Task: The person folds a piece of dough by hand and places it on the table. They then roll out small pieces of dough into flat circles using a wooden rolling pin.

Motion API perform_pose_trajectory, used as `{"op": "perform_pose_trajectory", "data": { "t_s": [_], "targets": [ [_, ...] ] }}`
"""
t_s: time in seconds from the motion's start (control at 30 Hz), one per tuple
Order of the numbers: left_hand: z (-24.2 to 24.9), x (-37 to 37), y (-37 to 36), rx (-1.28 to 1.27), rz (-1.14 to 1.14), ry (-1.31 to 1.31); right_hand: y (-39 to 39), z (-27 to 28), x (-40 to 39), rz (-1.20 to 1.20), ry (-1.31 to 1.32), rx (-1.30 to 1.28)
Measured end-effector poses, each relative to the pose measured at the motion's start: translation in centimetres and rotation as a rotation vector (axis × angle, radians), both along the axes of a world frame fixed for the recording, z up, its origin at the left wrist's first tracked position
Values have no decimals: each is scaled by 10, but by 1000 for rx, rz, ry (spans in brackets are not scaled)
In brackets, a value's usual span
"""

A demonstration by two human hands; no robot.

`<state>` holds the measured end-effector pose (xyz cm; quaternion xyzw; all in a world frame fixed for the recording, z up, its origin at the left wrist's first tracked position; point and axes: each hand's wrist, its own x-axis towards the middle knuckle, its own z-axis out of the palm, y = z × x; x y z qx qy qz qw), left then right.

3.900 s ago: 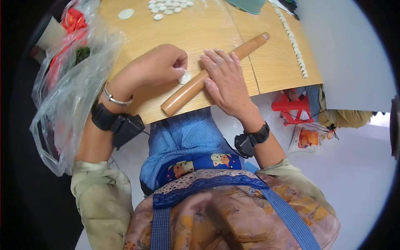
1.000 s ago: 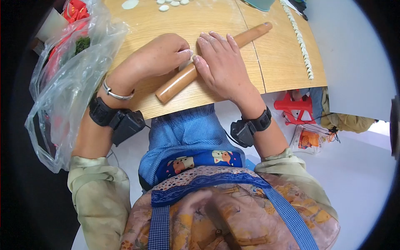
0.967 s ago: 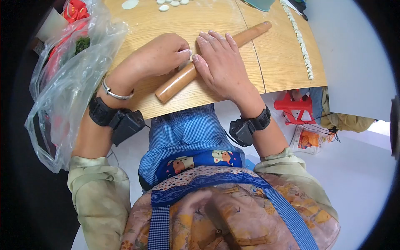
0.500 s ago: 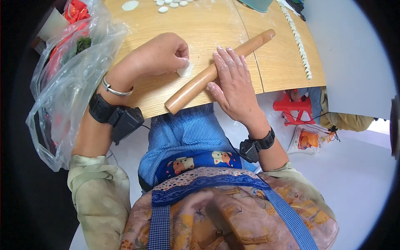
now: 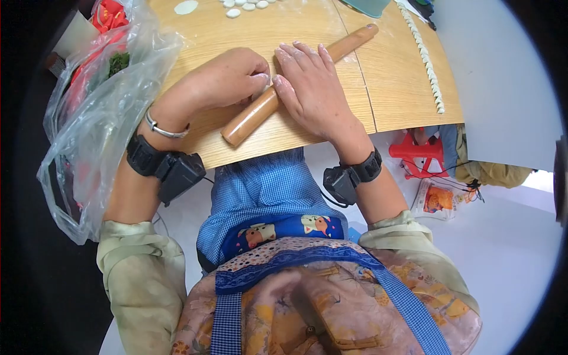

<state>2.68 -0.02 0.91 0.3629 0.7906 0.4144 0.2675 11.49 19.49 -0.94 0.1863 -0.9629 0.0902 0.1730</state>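
Observation:
My left hand [image 5: 236, 77] rests on the wooden table [image 5: 207, 136], its fingers curled and pinched. The small flat dough wrapper at its fingertips is almost wholly covered by the hand and the rolling pin. That wooden rolling pin [image 5: 251, 121] lies diagonally, its near end close to the table's front edge. Across its middle, my floury right hand [image 5: 316, 92] lies flat with fingers stretched out, palm on the wood and not wrapped around it. The two hands are close together, with the right thumb near the left fingertips.
Several dough discs [image 5: 233, 13] and a larger rolled round [image 5: 186, 7] lie at the back. A long row of small white dough pieces [image 5: 427, 64] runs along the table's right side, near a teal container [image 5: 371, 7]. A clear plastic bag [image 5: 97, 154] hangs at the left edge.
My right hand has moved the rolling pin leftward and slightly away from me, over the dough wrapper, which was visible before. My left hand has stayed nearly in place.

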Motion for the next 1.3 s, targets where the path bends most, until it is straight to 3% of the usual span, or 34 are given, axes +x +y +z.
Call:
{"op": "perform_pose_trajectory", "data": {
  "t_s": [0.1,0.33,0.43,0.5,0.6,0.73,0.8,0.9,1.13,1.23,1.3],
  "targets": [
    [-6,-1,0,71,-54,135,3,0,11,-16,5,2],
    [6,0,2,-64,-31,34,17,3,53,-61,-84,-26],
    [-6,-1,1,34,-126,247,18,1,54,-64,-94,-46],
    [-3,-2,0,156,-121,50,19,0,53,-64,-88,-46],
    [-3,-4,-2,145,-168,-168,19,-2,53,-60,-83,-38],
    [-7,-6,0,59,-217,51,18,-1,52,-52,-64,-43],
    [-4,-2,0,65,-108,82,17,0,49,-44,-53,-50],
    [8,2,0,45,2,-74,13,1,40,-33,-28,-44],
    [4,0,-4,15,-44,-77,-3,5,14,-69,-4,-1],
    [0,-5,0,6,-107,67,-7,2,5,-82,-23,11],
    [2,0,-1,-13,8,-29,-7,2,3,-80,-21,16]
  ]
}}
